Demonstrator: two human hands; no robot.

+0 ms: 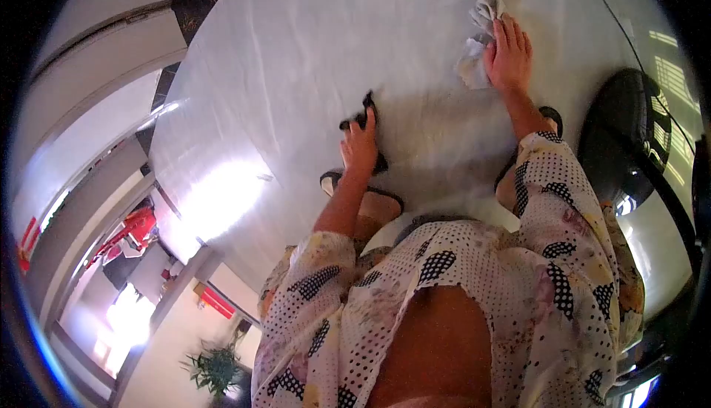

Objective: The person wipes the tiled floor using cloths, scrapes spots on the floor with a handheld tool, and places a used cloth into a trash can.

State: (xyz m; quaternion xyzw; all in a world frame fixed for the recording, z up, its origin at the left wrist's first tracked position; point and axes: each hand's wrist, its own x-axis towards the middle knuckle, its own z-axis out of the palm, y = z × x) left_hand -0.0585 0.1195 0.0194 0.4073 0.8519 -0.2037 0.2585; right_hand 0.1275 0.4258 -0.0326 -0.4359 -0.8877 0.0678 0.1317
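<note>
Low over the pale, glossy floor [296, 52], my left hand [360, 145] is at a black object [368, 104], perhaps a cloth, with its fingers closed on part of it. My right hand [509, 56] lies farther forward and to the right, its fingers stretched out and close together over the edge of a crumpled whitish cloth [486, 12]. A second whitish piece [472, 64] shows beside the thumb; whether the two are joined is hidden by the hand.
My feet in dark sandals stand behind the hands. At the right are a round black base [626, 141] and a thin cable [622, 27]. A doorway and a green plant [213, 369] show at the lower left.
</note>
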